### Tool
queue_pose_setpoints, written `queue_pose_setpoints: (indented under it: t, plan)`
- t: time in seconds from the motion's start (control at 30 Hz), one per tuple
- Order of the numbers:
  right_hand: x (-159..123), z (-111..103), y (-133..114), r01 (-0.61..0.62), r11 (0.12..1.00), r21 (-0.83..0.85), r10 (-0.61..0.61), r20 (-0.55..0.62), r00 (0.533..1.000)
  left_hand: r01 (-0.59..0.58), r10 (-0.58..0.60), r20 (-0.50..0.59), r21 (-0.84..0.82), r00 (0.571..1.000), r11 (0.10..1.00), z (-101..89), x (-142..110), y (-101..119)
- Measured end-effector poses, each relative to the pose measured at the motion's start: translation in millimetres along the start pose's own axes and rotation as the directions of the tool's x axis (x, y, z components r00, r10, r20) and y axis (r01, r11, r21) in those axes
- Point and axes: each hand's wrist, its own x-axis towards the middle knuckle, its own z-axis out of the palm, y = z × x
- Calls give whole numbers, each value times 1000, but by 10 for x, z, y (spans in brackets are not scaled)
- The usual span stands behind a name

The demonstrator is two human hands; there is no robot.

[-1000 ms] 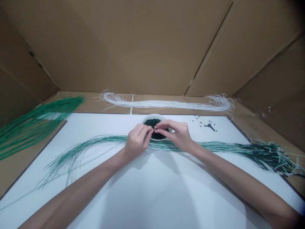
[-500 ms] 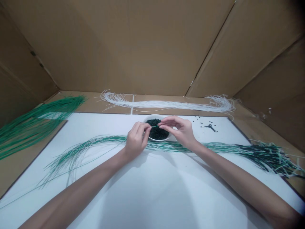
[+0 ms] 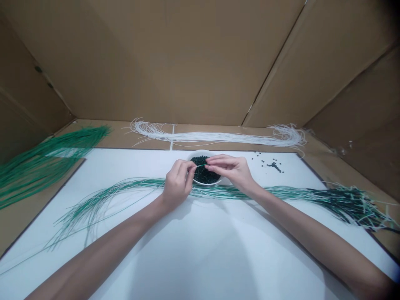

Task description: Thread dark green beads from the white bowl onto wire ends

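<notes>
Over a white bowl [image 3: 206, 183] filled with small dark green beads [image 3: 205, 176], my two hands are close together with a short gap between the fingertips. A thin, pale green strand [image 3: 201, 165] spans that gap. My left hand [image 3: 177, 180] is closed, its thumb and forefinger pinching one end of the visible strand. My right hand [image 3: 234, 170] is also closed, fingertips pinched at the strand's other end; whether a bead sits in them is too small to tell. Under both wrists runs a bundle of green and white strands [image 3: 283, 192], with dark beaded lengths at its right end.
Loose beads [image 3: 275, 166] are scattered on the white board [image 3: 200, 250] right of the bowl. A bundle of white strands [image 3: 215, 136] lies along the back, and green strands [image 3: 50, 160] lie at the left. Cardboard walls [image 3: 187, 62] enclose the back and sides.
My hands keep their pinch on the strand; the right fingertips have shifted slightly left and flattened. The whole view has moved a little.
</notes>
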Motion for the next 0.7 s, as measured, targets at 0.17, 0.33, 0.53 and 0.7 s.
queue_pose_setpoints:
  t: [0.17,0.33,0.53,0.7]
  plan:
    - [-10,24,-57,-105,990,95,107,-11,994,-20,20,0,4,1000,1000,5,-1,-2]
    - [-18,36,-90,-146,978,148,147,5,989,-25,25,7,5,1000,1000,3,4,6]
    - [-11,29,-101,-153,974,168,151,25,988,-45,45,4,14,999,999,-5,0,13]
    - [-9,25,-99,-142,979,146,142,6,990,-68,68,-11,12,998,998,2,-7,10]
